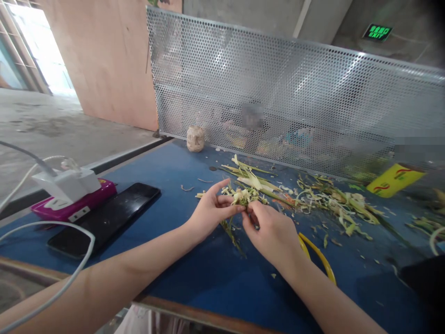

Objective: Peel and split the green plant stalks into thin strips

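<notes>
My left hand (pixel 212 209) and my right hand (pixel 273 232) meet over the blue table. Between their fingertips is a small bunch of pale plant pieces (pixel 244 195), cream and green and flower-like. Both thumbs and forefingers pinch at its base; some left fingers stretch out behind it. A green stem (pixel 232 234) hangs below the hands, and I cannot tell whether it belongs to the bunch. Just behind lie long pale-green leaf strips (pixel 255 178). Curled shreds and scraps (pixel 330 202) spread to the right. Beside my right forearm a yellow curved band (pixel 320 255) is partly hidden.
A black phone (pixel 107 220) and a purple power strip (pixel 74 199) with white plugs lie at left. One white cable (pixel 85 227) loops over my left forearm. A perforated metal screen (pixel 278 93) edges the table's back, near a whitish lump (pixel 195 139) and a yellow packet (pixel 394 180).
</notes>
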